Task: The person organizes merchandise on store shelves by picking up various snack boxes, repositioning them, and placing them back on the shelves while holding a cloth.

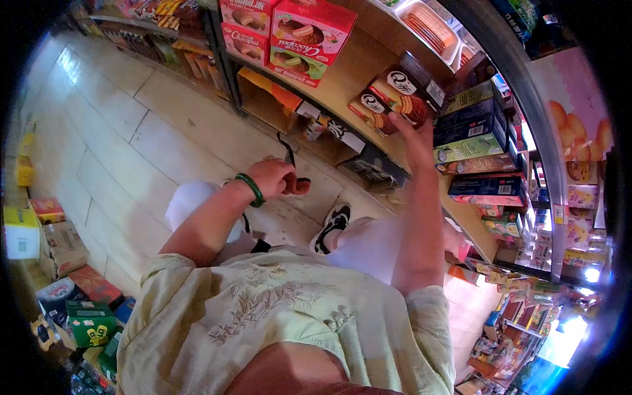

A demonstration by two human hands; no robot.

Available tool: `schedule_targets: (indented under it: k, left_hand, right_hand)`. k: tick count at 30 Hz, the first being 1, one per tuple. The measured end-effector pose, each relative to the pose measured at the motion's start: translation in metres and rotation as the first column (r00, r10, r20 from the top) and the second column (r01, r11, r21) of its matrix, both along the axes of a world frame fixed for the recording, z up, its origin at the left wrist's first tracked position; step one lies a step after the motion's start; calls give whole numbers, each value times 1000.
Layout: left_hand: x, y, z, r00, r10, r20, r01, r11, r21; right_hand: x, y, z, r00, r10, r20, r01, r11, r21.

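My left hand (268, 178), with a green bangle at its wrist, is closed around a reddish-brown, cloth-like thing (299, 186). A thin black strip (287, 149) sticks out beyond its fingers; I cannot make out exactly what this thing is. On the shelf to the right, my right hand (417, 143) reaches in with fingers stretched out. Its fingertips are at the lower edge of a brown cake box (373, 112) marked with a Q, seemingly touching it. A second such cake box (403, 89) sits right behind.
Pink Chocopai boxes (309, 33) stand further left on the wooden shelf (349, 76). Stacked dark and green boxes (471, 135) are right of my right hand. A metal shelf post (227, 59) rises at the left. Cartons (62, 250) lie on the tiled floor (112, 158).
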State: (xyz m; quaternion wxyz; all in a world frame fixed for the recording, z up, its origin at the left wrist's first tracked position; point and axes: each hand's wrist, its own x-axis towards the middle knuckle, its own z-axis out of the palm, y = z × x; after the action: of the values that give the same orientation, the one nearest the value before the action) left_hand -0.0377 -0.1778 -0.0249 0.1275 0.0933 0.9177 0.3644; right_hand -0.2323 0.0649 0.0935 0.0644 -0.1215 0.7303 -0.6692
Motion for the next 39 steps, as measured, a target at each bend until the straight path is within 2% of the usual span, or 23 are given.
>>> schedule_targets:
  k: [1, 3, 5, 8, 10, 12, 14, 15, 17, 18, 19, 21, 23, 24, 26, 27, 29, 30, 31, 33, 35, 37, 39]
  left_hand:
    - [0, 3, 1, 1000, -16, -15, 16, 1000, 14]
    - [1, 6, -1, 999, -31, -30, 33, 999, 36]
    - [1, 6, -4, 997, -47, -61, 49, 998, 35]
    - [1, 4, -15, 995, -66, -79, 67, 998, 12]
    - [2, -1, -18, 995, -51, -86, 51, 999, 1]
    - [2, 0, -11, 995, -40, -93, 40, 999, -6]
    - [1, -1, 10, 996, -93, -3, 92, 994, -65]
    - [3, -2, 6, 995, -103, -15, 102, 993, -64]
    - [1, -1, -9, 995, -101, -26, 100, 994, -36]
    - [-2, 1, 0, 995, -94, -14, 93, 994, -50]
    - [0, 1, 5, 996, -89, -4, 89, 994, -66]
    - [-4, -7, -17, 991, -127, -33, 125, 990, -58]
    - [-6, -2, 9, 987, -83, 139, 103, 985, -142]
    - [-6, 0, 10, 987, -106, 117, 123, 981, -150]
    - [-3, -5, 8, 994, -90, 59, 97, 988, -123]
    - [-3, -6, 4, 993, -105, 50, 110, 985, -131]
    - [-8, -8, -5, 986, -60, 158, 87, 982, -169]
    - [-8, -9, -9, 987, -68, 148, 95, 980, -177]
    - [-8, -10, -12, 986, -53, 160, 79, 984, -160]
    - [-8, -11, -14, 985, -36, 167, 60, 988, -144]
    - [-6, -11, -13, 986, -28, 164, 56, 985, -166]
    - [-4, -11, -19, 987, -24, 157, 53, 982, -182]
    - [-3, -7, -19, 988, -19, 151, 48, 979, -197]
  right_hand:
    - [-4, -4, 1, 1000, 0, 0, 0, 1000, 10]
    - [-9, -16, 3, 994, 112, 17, -112, 993, 42]
    - [-9, -26, 6, 997, 73, 16, -74, 994, 80]
    - [-13, -31, 5, 998, 62, -5, -62, 998, 33]
    - [-16, -30, 2, 994, 66, -87, -55, 991, 121]
    - [-14, -27, 2, 994, 86, -75, -74, 986, 152]
    - [-15, -26, -6, 993, 103, -65, -90, 979, 181]
    - [-20, -25, -19, 987, 86, -135, -46, 961, 274]
    - [-11, -24, -2, 993, 73, -95, -45, 963, 266]
    - [4, -35, 14, 996, 84, 15, -85, 984, 159]
    - [-21, -30, -23, 975, 98, -202, -35, 955, 294]
    - [-15, -41, -12, 980, 139, -145, -97, 959, 266]
    - [-32, -42, -35, 988, 137, -65, -109, 941, 320]
    - [-27, -41, -22, 990, 114, -88, -80, 945, 316]
    - [-2, -50, 6, 984, 159, 85, -173, 963, 207]
    - [-1, -48, -2, 987, 145, 74, -157, 967, 202]
    - [-2, -40, -22, 967, 48, -250, 86, 863, 498]
    - [15, -34, -11, 954, 23, -299, 158, 808, 567]
    - [30, -23, -1, 951, 16, -308, 168, 811, 561]
    - [59, 7, 17, 931, 203, -302, 15, 808, 589]
    - [96, 34, 52, 933, 198, -300, -73, 922, 381]
    - [116, 63, 81, 863, 189, -468, -14, 936, 352]
    - [126, 92, 110, 756, 109, -645, 149, 932, 331]
